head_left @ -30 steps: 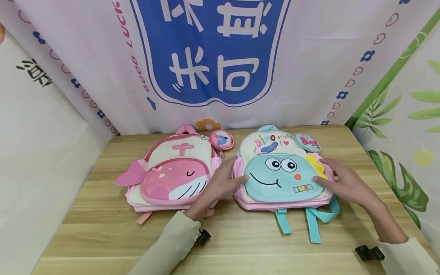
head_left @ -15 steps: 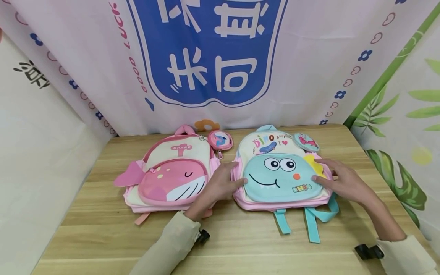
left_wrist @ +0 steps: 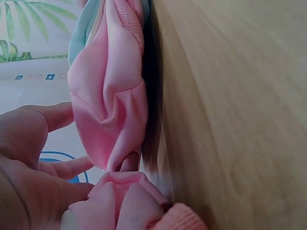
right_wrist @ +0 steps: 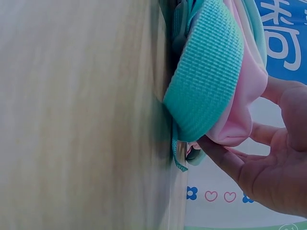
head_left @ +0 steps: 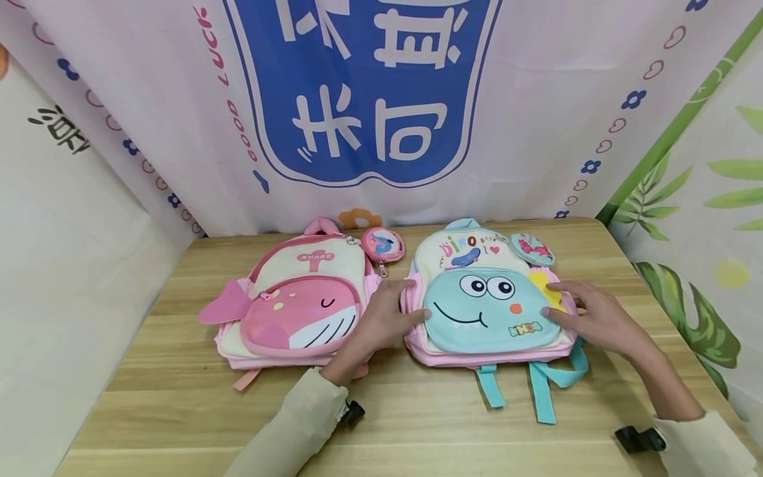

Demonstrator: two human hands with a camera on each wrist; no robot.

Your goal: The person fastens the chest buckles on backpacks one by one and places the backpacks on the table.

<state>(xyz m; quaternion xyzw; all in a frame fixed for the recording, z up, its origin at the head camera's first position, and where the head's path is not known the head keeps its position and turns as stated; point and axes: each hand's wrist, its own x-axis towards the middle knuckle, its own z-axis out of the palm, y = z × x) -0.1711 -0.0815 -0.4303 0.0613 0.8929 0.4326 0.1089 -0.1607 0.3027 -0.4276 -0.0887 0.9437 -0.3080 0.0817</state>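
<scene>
A blue dinosaur backpack [head_left: 495, 308] with pink sides lies face up on the table, its teal straps [head_left: 544, 391] trailing off the near end. My left hand [head_left: 387, 315] holds its left side, thumb on the front edge and fingers against the pink side pocket [left_wrist: 108, 96]. On the opposite side my right hand [head_left: 596, 315] holds it too, thumb on the front near the yellow spikes. The right wrist view shows those fingers reaching around the pink side, below a teal strap [right_wrist: 208, 72]. Left of it lies a pink whale backpack [head_left: 304, 311], partly behind my left forearm.
Both backpacks rest on the wooden table [head_left: 179, 424], near its back edge. A round pink pouch [head_left: 383, 244] and a round teal pouch [head_left: 532, 249] hang from them. Behind stands a printed curtain [head_left: 536, 119]; patterned walls flank the table.
Both hands keep their places on the dinosaur backpack, and neither backpack has visibly moved. Only the head view shifts very slightly.
</scene>
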